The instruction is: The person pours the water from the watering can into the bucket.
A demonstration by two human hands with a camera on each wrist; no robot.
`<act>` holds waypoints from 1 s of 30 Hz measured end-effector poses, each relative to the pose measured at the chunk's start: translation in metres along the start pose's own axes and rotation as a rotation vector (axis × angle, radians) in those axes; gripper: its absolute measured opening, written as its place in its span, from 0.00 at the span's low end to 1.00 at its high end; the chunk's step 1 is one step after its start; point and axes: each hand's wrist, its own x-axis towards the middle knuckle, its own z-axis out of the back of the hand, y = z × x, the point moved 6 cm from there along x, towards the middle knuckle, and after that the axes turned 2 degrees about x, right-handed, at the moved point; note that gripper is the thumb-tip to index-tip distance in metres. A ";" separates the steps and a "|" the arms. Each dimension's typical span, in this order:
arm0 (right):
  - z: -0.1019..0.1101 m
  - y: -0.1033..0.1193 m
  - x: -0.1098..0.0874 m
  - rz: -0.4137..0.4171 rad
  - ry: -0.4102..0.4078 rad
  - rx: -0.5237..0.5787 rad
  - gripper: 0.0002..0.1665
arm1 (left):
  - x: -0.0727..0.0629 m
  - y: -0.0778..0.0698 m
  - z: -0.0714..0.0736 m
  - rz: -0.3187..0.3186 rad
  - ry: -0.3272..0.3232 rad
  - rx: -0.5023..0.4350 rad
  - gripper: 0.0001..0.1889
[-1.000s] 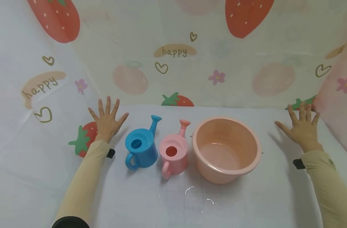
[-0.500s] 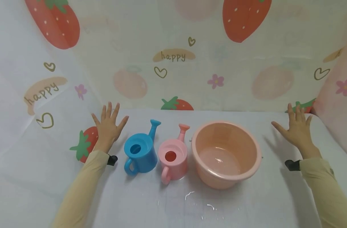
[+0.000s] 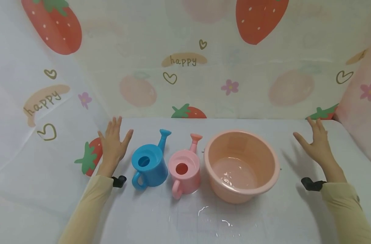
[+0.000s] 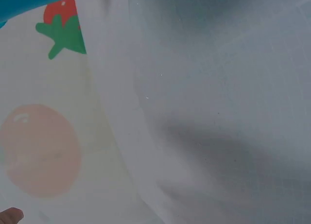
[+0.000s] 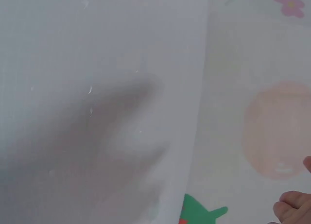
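In the head view a blue watering can (image 3: pixel 155 171) and a pink watering can (image 3: pixel 188 179) stand side by side on the white table, with a round peach-pink basin (image 3: pixel 234 195) to their right. Left of the blue can is my left hand (image 3: pixel 113 147), its fingers straight and the thumb spread away; it holds nothing. My right hand (image 3: pixel 320 147) is raised to the right of the basin, apart from it, thumb out and fingers extended. Only fingertips (image 4: pixel 10 215) appear in the left wrist view, and a few fingers (image 5: pixel 291 207) at the corner of the right wrist view.
The table (image 3: pixel 179 223) has a shiny white cover with wet-looking glints near the front. A printed sheet (image 3: pixel 255 74) with strawberries and hearts rises behind it, and others stand at the left and right sides.
Both hands have tilted, their fingers drawing closer together, and have come slightly lower in the head view. The watering cans and the basin stay in place; the head view has shifted a little.
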 end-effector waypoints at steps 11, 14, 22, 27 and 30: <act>0.007 0.029 -0.010 0.029 -0.070 0.078 0.37 | -0.019 -0.007 0.011 0.015 -0.096 -0.122 0.35; 0.007 0.036 -0.012 0.030 -0.061 0.082 0.36 | -0.025 -0.011 0.013 0.023 -0.116 -0.166 0.33; 0.005 0.064 -0.016 0.106 -0.080 0.105 0.34 | -0.046 -0.020 0.025 0.069 -0.165 -0.272 0.29; 0.004 0.077 -0.024 0.134 -0.083 0.109 0.31 | -0.056 -0.031 0.031 0.075 -0.177 -0.368 0.26; 0.003 0.086 -0.029 0.153 -0.075 0.113 0.30 | -0.063 -0.037 0.032 0.060 -0.183 -0.395 0.25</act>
